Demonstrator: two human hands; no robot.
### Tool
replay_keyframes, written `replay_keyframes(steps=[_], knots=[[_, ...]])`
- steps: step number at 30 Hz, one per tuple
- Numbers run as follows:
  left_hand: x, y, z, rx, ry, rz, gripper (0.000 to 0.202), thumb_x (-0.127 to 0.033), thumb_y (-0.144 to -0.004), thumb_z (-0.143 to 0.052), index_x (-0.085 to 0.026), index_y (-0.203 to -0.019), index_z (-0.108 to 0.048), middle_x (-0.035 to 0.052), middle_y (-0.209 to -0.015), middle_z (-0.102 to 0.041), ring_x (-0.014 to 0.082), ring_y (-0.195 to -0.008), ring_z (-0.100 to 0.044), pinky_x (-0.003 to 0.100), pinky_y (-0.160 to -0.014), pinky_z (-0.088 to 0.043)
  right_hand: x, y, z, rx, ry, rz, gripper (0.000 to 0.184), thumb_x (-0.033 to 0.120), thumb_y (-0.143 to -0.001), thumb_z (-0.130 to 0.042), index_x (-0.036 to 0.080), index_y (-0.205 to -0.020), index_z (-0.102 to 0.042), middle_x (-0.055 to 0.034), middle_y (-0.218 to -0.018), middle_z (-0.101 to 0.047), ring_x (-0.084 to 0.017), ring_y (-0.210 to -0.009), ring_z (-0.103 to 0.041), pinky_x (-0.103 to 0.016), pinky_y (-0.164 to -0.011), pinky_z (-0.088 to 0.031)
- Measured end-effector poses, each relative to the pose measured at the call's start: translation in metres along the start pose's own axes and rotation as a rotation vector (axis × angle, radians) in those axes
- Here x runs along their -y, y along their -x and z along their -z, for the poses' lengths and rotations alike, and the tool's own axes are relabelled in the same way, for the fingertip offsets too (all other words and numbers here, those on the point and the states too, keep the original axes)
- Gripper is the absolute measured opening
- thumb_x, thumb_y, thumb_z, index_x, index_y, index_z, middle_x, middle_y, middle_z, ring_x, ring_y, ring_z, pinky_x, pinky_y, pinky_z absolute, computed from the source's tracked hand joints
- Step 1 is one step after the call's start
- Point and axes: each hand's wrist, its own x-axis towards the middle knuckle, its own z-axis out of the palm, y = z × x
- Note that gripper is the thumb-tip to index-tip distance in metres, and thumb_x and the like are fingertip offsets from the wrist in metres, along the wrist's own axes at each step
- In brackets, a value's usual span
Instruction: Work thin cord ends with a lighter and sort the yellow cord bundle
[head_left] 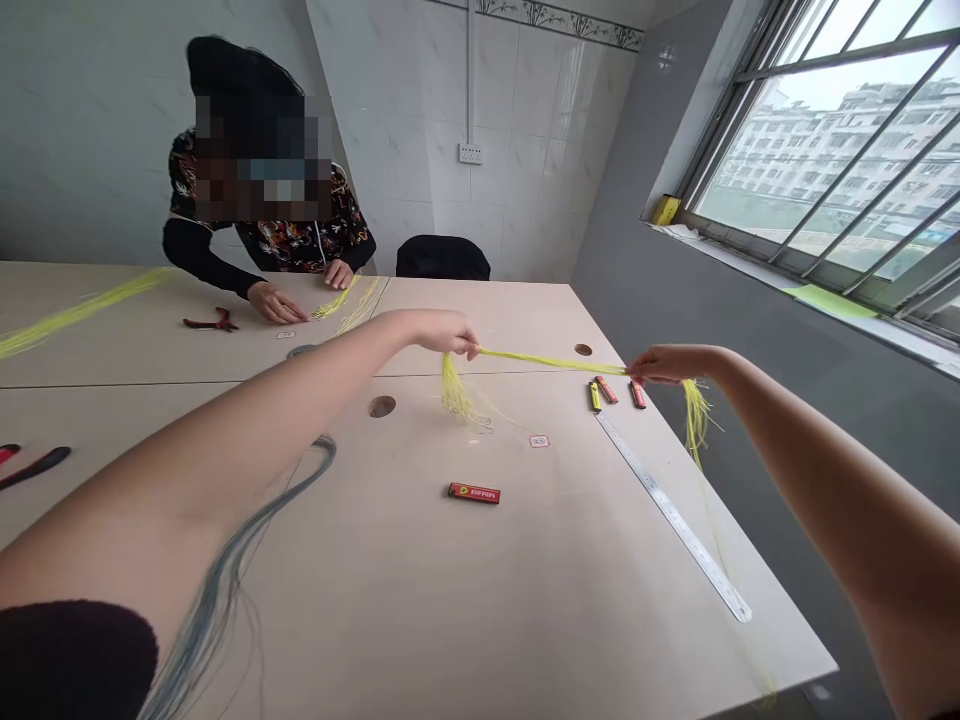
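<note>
Left hand (448, 332) and right hand (669, 363), both pinched closed, stretch yellow strands (555, 359) above the worktop (555, 590) to its right edge; a ruler (671, 513) lies along that edge (lighters (595, 397) at its far end), a barred window (847, 160) beyond.

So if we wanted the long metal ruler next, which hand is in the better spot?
Probably the right hand: it's nearer the metal ruler than the left hand. But both hold the yellow strands, so it may need to let go first.
</note>
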Motion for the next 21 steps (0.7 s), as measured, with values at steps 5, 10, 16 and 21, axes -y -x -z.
replay_keyframes(steps=[5,10,16,21], knots=[[0.042,0.008,0.052,-0.005,-0.076,0.173,0.032,-0.034,-0.082,-0.046,-0.018,-0.094,-0.072,0.0041,-0.088,-0.068,0.0156,-0.081,-0.059,0.021,-0.073,-0.038,0.040,-0.031,0.047,-0.326,0.252,0.080,0.050,0.063,-0.086,-0.042,0.018,-0.074,-0.060,0.0021,-0.057,-0.038,-0.012,-0.054,-0.036,-0.027,-0.057,-0.028],[0.083,-0.009,0.048,-0.029,-0.063,0.282,0.030,-0.033,-0.079,-0.050,-0.019,-0.092,-0.074,0.0034,-0.082,-0.066,0.0170,-0.083,-0.059,0.023,-0.079,-0.037,0.067,-0.066,0.058,-0.448,0.352,0.038,0.042,0.052,-0.092,-0.041,0.018,-0.079,-0.062,-0.0033,-0.064,-0.053,-0.015,-0.061,-0.046,-0.028,-0.061,-0.030],[0.095,-0.067,-0.040,-0.105,0.075,0.279,0.019,-0.024,-0.072,-0.052,-0.020,-0.079,-0.070,0.0032,-0.082,-0.069,0.0147,-0.070,-0.054,0.022,-0.067,-0.036,0.025,-0.111,0.022,-0.255,0.260,-0.011,0.040,0.048,-0.091,-0.045,0.018,-0.067,-0.055,-0.0024,-0.061,-0.049,-0.013,-0.056,-0.040,-0.028,-0.059,-0.029],[0.087,-0.094,-0.086,-0.196,0.124,0.204,0.017,-0.018,-0.069,-0.047,-0.019,-0.072,-0.064,0.0037,-0.080,-0.067,0.0150,-0.069,-0.053,0.024,-0.065,-0.036,-0.032,-0.125,-0.004,-0.229,0.073,-0.031,0.048,0.061,-0.087,-0.043,0.018,-0.069,-0.054,0.0001,-0.057,-0.045,-0.011,-0.052,-0.035,-0.028,-0.057,-0.030]])
